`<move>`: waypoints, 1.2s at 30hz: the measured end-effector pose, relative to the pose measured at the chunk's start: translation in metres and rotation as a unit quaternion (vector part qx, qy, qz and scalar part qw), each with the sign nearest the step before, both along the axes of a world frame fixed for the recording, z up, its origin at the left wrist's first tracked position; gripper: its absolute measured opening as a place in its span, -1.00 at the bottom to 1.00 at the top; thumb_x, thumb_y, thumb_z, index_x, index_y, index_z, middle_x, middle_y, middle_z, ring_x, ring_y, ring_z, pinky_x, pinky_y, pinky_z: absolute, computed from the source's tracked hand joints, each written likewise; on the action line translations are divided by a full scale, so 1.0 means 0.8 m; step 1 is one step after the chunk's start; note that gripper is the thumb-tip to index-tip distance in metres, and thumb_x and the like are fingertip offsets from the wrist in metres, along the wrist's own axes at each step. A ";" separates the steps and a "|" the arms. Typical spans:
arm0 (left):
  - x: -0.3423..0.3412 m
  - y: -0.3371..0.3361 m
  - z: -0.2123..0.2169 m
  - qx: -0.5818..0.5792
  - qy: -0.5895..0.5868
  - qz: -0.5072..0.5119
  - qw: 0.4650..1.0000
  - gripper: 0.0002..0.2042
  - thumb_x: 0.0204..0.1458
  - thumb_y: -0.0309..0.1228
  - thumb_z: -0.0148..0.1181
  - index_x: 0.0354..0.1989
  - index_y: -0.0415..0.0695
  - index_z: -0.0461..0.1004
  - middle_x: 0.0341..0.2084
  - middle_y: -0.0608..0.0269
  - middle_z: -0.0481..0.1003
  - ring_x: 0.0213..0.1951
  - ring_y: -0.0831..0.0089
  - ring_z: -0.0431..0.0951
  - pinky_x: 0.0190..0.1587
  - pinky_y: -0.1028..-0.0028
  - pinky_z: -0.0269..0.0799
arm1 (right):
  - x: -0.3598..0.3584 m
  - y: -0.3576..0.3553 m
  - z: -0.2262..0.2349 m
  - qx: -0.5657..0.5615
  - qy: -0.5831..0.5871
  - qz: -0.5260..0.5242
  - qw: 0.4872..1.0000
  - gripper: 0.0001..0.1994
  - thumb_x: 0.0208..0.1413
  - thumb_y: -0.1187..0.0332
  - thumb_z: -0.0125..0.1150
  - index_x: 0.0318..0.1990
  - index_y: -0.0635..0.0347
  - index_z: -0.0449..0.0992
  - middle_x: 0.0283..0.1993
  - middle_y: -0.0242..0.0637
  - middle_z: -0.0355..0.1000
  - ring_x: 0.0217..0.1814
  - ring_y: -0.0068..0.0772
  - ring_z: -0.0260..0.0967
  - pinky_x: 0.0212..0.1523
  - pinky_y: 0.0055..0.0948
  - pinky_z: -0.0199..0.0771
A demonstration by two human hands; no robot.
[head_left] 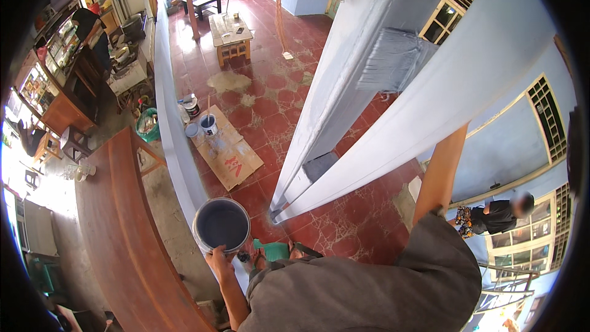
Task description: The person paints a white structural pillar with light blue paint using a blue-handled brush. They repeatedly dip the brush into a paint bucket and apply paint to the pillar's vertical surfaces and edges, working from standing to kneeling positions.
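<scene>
At the lower middle, my left hand point(219, 261) grips the near rim of a round paint bucket point(222, 226), its fingers curled over the edge. Dark grey-blue paint lies inside. The bucket appears to rest on the narrow pale top of a low wall point(179, 147). My right arm point(444, 175) reaches up and away on the right, then passes behind a long white face of the pillar point(424, 129); the hand itself is hidden. On the pillar's bluish side sits a fresh-looking grey patch point(396, 60) with streaky edges.
Flattened cardboard point(230, 157) lies on the red tiled floor with an open paint can point(209, 124) and other containers. A long brown wooden counter point(123, 209) runs along the left. A rope point(279, 12) hangs beyond the pillar. Other people stand or sit at left, back and right.
</scene>
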State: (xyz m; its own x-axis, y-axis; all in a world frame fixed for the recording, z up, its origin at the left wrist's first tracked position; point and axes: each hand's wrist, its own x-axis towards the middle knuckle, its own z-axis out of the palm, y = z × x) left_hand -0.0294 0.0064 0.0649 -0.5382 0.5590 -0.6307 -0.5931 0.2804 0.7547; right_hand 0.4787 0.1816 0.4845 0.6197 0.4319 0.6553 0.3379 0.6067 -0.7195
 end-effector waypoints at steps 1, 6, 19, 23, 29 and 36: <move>-0.004 -0.004 0.002 -0.002 0.004 0.008 1.000 -0.56 -0.16 -0.67 0.12 -0.04 -0.50 0.22 -0.20 -0.23 0.44 -0.34 -0.10 0.63 -0.39 -0.05 0.72 | 0.011 -0.003 -0.007 0.038 0.003 0.060 0.997 -0.57 0.08 0.31 0.37 0.06 0.29 0.41 -0.01 -0.22 0.44 0.03 -0.30 0.43 0.10 -0.22 0.45; -0.011 -0.011 0.006 0.003 -0.003 0.023 1.000 -0.57 -0.18 -0.67 0.12 -0.07 -0.49 0.23 -0.21 -0.21 0.44 -0.34 -0.11 0.63 -0.38 -0.06 0.72 | 0.059 -0.016 0.001 0.112 -0.137 0.240 0.955 -0.57 0.08 0.31 0.38 0.06 0.28 0.41 -0.02 -0.24 0.45 0.03 -0.32 0.42 0.10 -0.27 0.46; -0.026 -0.017 0.004 -0.017 -0.008 0.043 0.999 -0.62 -0.17 -0.65 0.12 -0.10 -0.39 0.26 -0.19 -0.12 0.43 -0.34 -0.01 0.63 -0.38 0.04 0.74 | 0.060 -0.023 -0.054 0.057 -0.096 0.216 0.970 -0.70 0.07 0.44 0.38 -0.07 0.21 0.44 -0.05 -0.22 0.46 0.01 -0.39 0.44 0.10 -0.31 0.46; -0.025 -0.018 -0.007 -0.030 -0.007 0.038 0.999 -0.62 -0.17 -0.65 0.12 -0.10 -0.40 0.26 -0.19 -0.12 0.43 -0.35 -0.02 0.63 -0.37 0.03 0.74 | 0.033 -0.025 -0.079 0.039 -0.065 0.101 0.992 -0.77 0.08 0.42 0.34 -0.15 0.23 0.46 -0.08 -0.22 0.46 -0.06 -0.38 0.45 0.07 -0.26 0.46; -0.027 -0.023 -0.015 -0.031 -0.014 0.028 0.999 -0.60 -0.17 -0.65 0.11 -0.08 -0.41 0.26 -0.19 -0.10 0.42 -0.31 -0.02 0.63 -0.35 0.00 0.75 | 0.046 -0.038 -0.066 0.085 -0.091 0.157 0.980 -0.68 0.13 0.34 0.28 0.00 0.21 0.41 -0.05 -0.22 0.41 0.04 -0.42 0.37 0.13 -0.29 0.38; -0.012 -0.009 0.003 -0.039 0.005 0.018 0.999 -0.61 -0.17 -0.65 0.12 -0.10 -0.43 0.27 -0.19 -0.11 0.42 -0.30 0.00 0.62 -0.37 0.03 0.75 | 0.030 -0.014 -0.020 0.077 0.035 0.288 0.954 -0.57 0.17 0.23 0.23 0.13 0.25 0.38 0.04 -0.22 0.41 0.09 -0.28 0.39 0.13 -0.25 0.41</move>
